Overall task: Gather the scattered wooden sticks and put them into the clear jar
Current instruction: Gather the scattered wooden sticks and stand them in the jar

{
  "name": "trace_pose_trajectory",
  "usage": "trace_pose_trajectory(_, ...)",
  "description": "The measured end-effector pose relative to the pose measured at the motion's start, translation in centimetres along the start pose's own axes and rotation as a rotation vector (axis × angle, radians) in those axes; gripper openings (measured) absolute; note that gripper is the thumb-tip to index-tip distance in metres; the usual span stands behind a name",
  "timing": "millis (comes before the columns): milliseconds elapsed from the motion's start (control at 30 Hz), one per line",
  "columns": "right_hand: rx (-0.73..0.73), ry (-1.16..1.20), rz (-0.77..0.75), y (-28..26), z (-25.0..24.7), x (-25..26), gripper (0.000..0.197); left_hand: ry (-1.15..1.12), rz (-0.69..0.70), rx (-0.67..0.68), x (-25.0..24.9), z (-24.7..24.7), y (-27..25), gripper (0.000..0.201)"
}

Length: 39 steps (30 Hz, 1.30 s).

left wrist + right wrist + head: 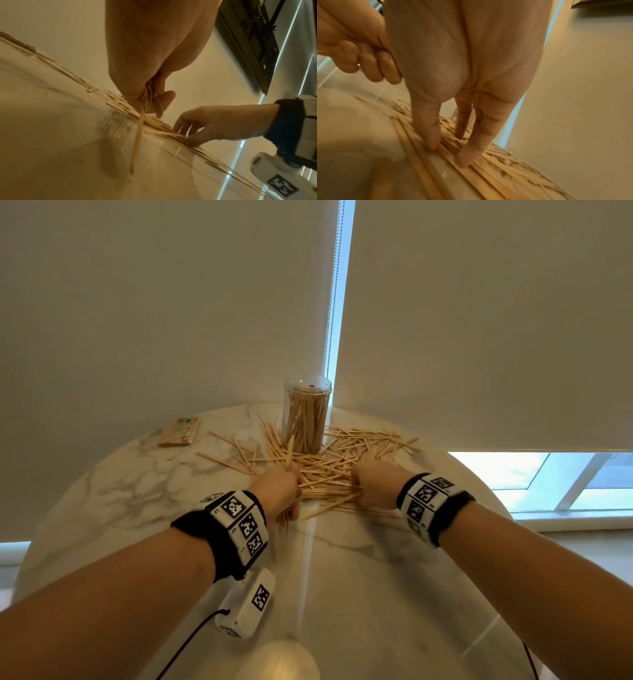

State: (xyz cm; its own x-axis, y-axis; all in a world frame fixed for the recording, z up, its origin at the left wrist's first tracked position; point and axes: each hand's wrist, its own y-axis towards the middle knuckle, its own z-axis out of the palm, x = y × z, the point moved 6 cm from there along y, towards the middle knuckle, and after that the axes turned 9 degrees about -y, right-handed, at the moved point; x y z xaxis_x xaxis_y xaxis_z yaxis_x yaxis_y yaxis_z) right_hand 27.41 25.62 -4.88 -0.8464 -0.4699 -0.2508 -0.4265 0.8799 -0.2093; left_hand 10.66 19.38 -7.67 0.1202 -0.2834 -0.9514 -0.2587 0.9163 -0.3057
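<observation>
Many thin flat wooden sticks (329, 467) on glossy marble table (359, 577); left hand (279, 489) grips bundle; right hand (371, 486) fingers extended, pressing pile.

clear jar (307, 412): upright, part-filled | wooden sticks (337, 463): pale, scattered around its base

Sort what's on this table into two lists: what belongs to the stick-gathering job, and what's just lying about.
Part of the job:
- scattered wooden sticks on the marble table
- clear jar, already partly filled
- left hand gripping a bundle of sticks
- right hand, fingers pressing on the pile

Just lying about:
- packet of sticks, far left
- white tagged device with its cable
</observation>
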Motion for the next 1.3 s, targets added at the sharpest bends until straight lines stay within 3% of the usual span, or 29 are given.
trace_pose_trajectory(67, -0.026, 0.034, -0.028, 0.0, -0.1, 0.4, 0.037, 0.016, 0.012, -0.013, -0.1, -0.2, 0.1, 0.031)
trace_pose_trajectory(167, 0.047, -0.005, 0.004, -0.4, 0.0, -0.5, 0.047, -0.006, 0.013, -0.011, -0.3, -0.8, 0.0, 0.027)
trace_pose_trajectory(333, 0.066, -0.032, -0.03, -1.3, -0.2, 0.5, 0.029, -0.034, 0.012, -0.023, -0.3, -2.0, -0.2, 0.027)
trace_pose_trajectory(567, 0.043, -0.027, -0.082, -1.4, -0.1, 3.1, 0.022, -0.095, 0.055, -0.05, -0.9, -3.1, -0.9, 0.029)
trace_pose_trajectory(733, 0.003, 0.146, -0.083, -1.7, -1.7, 2.5, 0.014, -0.11, 0.095, -0.118, -1.0, -5.3, -0.4, 0.031)
trace_pose_trajectory(833, -0.056, 0.278, -0.072, -2.0, -3.2, 2.1, 0.021, -0.07, 0.117, -0.151, -0.9, -6.1, -0.1, 0.052)
trace_pose_trajectory(967, -0.135, 0.532, -0.107, -2.4, -5.0, 3.1, 0.02, -0.108, 0.148, -0.04, -1.6, -4.5, -0.4, 0.087)
trace_pose_trajectory(1167, -0.24, 0.742, -0.205, -1.5, -6.3, 7.3, 0.015, -0.244, 0.177, 0.177, -2.8, -1.4, 0.4, 0.057)
trace_pose_trajectory(1300, -0.347, 0.689, -0.2, 0.2, -6.7, 9.4, 0.013, -0.209, 0.168, 0.009, -3.1, -2.5, 2.6, 0.044)
